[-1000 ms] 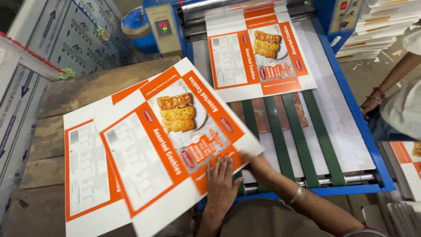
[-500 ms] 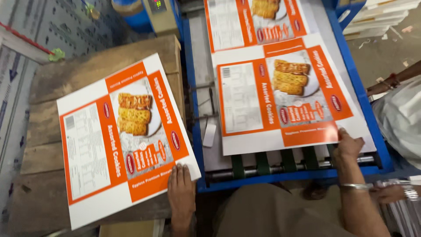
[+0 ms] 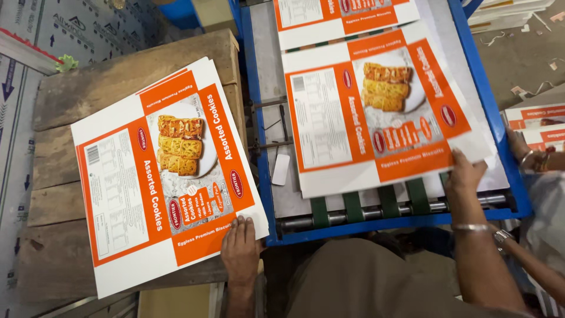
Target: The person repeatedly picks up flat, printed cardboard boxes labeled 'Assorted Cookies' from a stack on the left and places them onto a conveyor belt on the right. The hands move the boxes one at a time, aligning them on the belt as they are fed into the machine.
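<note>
On blue conveyor bed [image 3: 471, 70]: we're pressing right hand [image 3: 465, 176], flat, on near edge of an orange-white printed carton sheet [image 3: 376, 112], already fed w/ another ahead. Left hand [image 3: 240, 250], flat, is resting on remaining stack of same sheets [image 3: 159, 171] atop wooden bench [image 3: 65, 100].

Carton printing and packaging workshop

A blue-framed feeder machine [image 3: 376, 221] with green belts and a steel roller fills the frame's right, flat printed biscuit-box sheets [image 3: 376, 112] lying on it; more sheets [image 3: 159, 171] rest on a rough wooden table [image 3: 56, 171] at left.
</note>
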